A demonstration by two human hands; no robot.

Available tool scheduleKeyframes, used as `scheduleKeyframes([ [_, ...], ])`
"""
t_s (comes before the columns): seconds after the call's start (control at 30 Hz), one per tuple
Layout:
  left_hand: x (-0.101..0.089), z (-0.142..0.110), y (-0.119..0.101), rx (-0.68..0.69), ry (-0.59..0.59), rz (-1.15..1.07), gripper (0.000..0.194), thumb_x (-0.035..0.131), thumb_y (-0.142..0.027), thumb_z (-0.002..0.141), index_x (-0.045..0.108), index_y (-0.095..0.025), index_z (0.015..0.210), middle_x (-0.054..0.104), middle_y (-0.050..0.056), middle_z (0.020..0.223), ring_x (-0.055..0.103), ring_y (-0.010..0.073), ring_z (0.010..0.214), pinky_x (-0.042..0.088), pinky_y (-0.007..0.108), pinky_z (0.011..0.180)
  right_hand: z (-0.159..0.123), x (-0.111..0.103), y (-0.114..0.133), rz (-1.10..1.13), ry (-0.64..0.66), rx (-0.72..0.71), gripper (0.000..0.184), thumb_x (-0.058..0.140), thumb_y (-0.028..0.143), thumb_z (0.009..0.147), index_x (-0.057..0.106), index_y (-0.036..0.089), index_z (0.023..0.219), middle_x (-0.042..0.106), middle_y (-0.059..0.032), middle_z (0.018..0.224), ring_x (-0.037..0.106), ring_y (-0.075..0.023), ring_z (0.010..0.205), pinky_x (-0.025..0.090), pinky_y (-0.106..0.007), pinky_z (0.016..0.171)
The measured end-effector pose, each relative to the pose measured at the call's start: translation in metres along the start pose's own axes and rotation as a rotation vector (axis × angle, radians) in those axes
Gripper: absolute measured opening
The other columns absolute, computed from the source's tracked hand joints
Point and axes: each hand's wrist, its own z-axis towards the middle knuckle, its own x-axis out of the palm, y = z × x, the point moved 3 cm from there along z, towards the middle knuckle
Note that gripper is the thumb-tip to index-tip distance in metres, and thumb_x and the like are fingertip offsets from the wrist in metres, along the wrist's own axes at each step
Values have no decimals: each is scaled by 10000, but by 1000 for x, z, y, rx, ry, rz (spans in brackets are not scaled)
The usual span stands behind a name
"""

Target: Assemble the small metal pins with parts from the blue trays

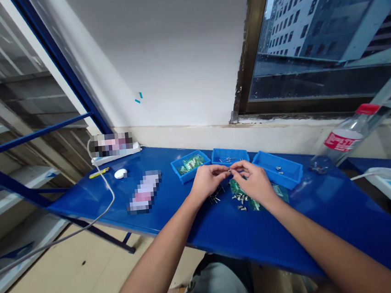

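My left hand (207, 180) and my right hand (253, 180) meet above the blue table, fingertips pinched together around something small. What they hold is too small to make out. Below my left hand lie several thin dark screws (215, 198). Under my right hand are several short, thick silvery bolts (241, 198) and green-printed plastic bags (254, 204), partly hidden by the hand. Just behind my hands stand a left blue bin (184, 177) with green packets, a middle blue bin (229, 151) with thin screws, and a right blue bin (290, 179) with a few bolts.
A plastic bottle (344, 139) with a red cap lies tilted at the back right. On the left of the table (174, 208) are a yellow cutter (99, 173), a white oval object (120, 173), a blurred flat item (144, 193) and a grey cable (112, 191). Wall and window stand behind.
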Motion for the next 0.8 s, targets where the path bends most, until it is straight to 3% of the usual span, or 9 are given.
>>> scheduleKeyframes([
  [0.17, 3, 1, 3, 27, -9, -63, 217, 767, -101, 827, 782, -137, 1041, 825, 85, 961, 793, 202, 867, 652, 327, 836, 1, 1, -7, 57, 6, 79, 240, 739, 413, 878, 699, 202, 985, 770, -90, 952, 759, -241, 835, 650, -395, 789],
  [0.27, 2, 3, 0, 58, -26, -70, 265, 738, -44, 822, 765, -132, 1071, 818, 99, 1011, 786, 196, 923, 641, 340, 904, 2, 2, -12, 64, 0, 88, 246, 756, 406, 853, 687, 201, 970, 766, -90, 950, 748, -231, 827, 646, -388, 787],
  [0.53, 2, 3, 3, 9, 11, -296, 326, 747, -59, 830, 689, -105, 1147, 771, 159, 1168, 792, 194, 962, 642, 305, 867, 1, 3, -4, -86, 9, -42, 187, 671, 280, 859, 658, 217, 1035, 725, -61, 938, 699, -198, 782, 613, -342, 739],
  [0.63, 1, 1, -3, 58, -2, -161, 313, 720, -102, 870, 688, -133, 1180, 773, 138, 1180, 788, 199, 962, 635, 318, 869, 1, -2, 7, -258, -4, -186, 187, 606, 238, 894, 666, 220, 1070, 690, -68, 950, 668, -208, 789, 593, -361, 760],
  [0.8, -1, -4, -16, 260, 53, 327, 168, 677, -230, 943, 762, -183, 1081, 794, 96, 1093, 747, 241, 1017, 588, 372, 950, 7, -24, 17, -499, -97, -323, 231, 524, 198, 954, 688, 233, 1115, 683, -112, 1067, 671, -271, 970, 559, -412, 891],
])
